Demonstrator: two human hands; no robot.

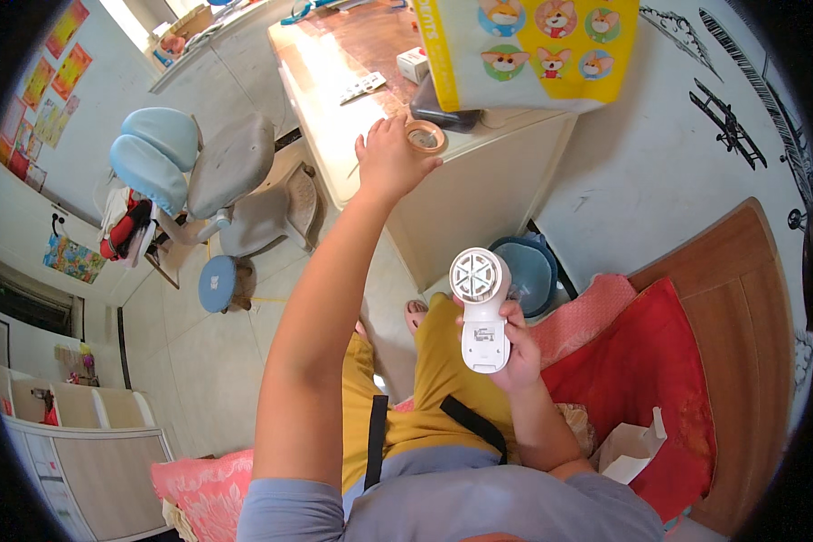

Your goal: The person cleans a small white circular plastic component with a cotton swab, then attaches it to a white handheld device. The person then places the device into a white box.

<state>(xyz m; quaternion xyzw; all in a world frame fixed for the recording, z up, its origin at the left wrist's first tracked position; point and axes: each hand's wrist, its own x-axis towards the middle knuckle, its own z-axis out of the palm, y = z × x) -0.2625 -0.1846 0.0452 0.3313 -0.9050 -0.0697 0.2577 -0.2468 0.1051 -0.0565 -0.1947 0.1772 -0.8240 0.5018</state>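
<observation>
My right hand [518, 345] holds a white handheld fabric shaver [486, 311] upright above my lap, its round slotted head at the top and a label with writing on its handle. My left hand [394, 157] reaches to the near edge of the white-edged desk [339, 162], fingers spread and palm down. A round copper-coloured ring-like part [425, 136] lies there, between the forefinger and thumb side of that hand; whether they touch it is hard to tell. Right behind the ring is a dark rounded case [444, 108].
A yellow and white bag with cartoon animals [535, 61] stands on the desk, near a small white box [413, 65] and a blister pack [363, 88]. Below are a blue bin [528, 274], a blue-topped stool [217, 284] and a grey chair [232, 162]. Red bedding [637, 366] lies at right.
</observation>
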